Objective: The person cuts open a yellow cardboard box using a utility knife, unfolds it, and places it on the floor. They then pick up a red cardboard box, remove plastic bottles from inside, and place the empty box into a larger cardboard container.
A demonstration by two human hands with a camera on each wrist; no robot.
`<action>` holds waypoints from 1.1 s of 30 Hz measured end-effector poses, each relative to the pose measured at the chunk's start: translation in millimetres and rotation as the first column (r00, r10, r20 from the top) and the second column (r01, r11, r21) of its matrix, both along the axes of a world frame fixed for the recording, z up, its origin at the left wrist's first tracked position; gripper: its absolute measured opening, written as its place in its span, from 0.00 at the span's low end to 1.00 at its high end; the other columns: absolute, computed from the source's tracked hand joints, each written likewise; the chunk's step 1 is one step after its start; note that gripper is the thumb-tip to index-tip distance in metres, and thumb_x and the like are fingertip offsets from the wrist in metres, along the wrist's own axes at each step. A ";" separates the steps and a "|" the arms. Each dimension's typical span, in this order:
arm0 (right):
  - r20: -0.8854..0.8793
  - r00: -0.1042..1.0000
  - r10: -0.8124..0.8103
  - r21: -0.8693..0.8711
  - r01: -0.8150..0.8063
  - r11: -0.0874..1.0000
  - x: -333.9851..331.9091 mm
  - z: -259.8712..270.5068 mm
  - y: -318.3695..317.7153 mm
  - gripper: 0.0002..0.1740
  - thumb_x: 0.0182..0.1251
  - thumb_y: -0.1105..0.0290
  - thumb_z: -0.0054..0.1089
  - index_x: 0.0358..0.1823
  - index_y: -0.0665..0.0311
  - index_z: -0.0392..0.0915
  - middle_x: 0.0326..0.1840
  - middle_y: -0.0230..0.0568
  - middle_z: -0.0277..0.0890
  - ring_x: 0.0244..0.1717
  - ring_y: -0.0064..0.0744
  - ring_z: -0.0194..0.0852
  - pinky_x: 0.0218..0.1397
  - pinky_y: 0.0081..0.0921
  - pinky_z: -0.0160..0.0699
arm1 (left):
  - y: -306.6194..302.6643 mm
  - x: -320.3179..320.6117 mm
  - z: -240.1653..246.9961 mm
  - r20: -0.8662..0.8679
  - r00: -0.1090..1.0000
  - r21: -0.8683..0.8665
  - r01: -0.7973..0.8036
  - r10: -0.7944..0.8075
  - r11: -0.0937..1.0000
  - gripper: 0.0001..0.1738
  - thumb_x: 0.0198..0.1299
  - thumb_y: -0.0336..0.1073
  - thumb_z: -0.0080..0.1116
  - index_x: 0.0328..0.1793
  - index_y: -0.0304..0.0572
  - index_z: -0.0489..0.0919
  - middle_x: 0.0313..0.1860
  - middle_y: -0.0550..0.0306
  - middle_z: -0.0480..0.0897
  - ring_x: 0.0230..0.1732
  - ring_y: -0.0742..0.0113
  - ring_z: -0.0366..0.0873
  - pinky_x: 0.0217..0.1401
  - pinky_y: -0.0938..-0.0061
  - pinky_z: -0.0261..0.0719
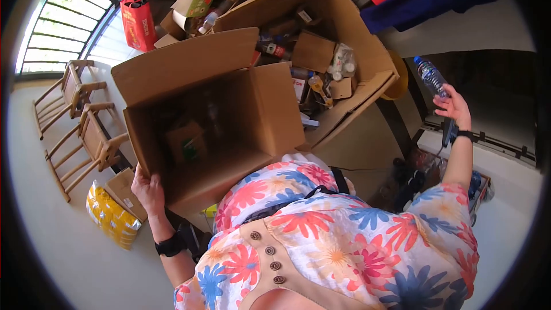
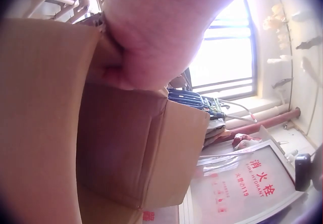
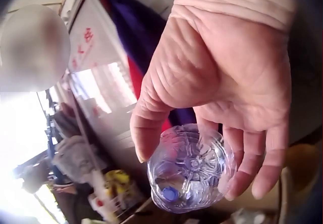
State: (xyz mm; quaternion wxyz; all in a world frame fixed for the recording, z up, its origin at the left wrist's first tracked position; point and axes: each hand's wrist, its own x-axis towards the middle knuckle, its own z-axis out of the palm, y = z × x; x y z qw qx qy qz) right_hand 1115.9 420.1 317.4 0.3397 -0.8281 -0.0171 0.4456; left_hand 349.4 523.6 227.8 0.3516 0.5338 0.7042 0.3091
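My left hand [image 1: 149,190] grips the left edge of an open cardboard box [image 1: 280,103] that leans tilted against my lap. Inside it, a small carton [image 1: 182,136] lies in the shadow. In the left wrist view the hand [image 2: 151,37] covers part of the box rim, and its fingertips are hidden. Out to the right, my right hand [image 1: 453,106] holds a clear plastic bottle [image 1: 430,76] with a blue cap near its base. The right wrist view shows the bottle's ribbed bottom [image 3: 197,163] between thumb and fingers.
Behind stands a larger cardboard box [image 1: 367,40] of bottles, cartons and scraps. Wooden chairs [image 1: 94,138] and a yellow bag [image 1: 112,215] are at the left. A red bag [image 1: 138,23] hangs near the window. More items sit in a box [image 1: 479,195] at the right.
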 end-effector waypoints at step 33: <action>0.920 0.167 0.354 0.257 -0.940 -0.226 -653.6 -232.5 281.2 0.14 0.56 0.71 0.49 0.43 0.67 0.74 0.39 0.51 0.74 0.44 0.48 0.74 0.48 0.38 0.73 | -1.8 36.5 58.5 -0.367 0.922 0.290 0.240 -0.124 0.927 0.29 0.41 0.19 0.50 0.56 0.37 0.71 0.44 0.43 0.78 0.41 0.47 0.78 0.43 0.64 0.78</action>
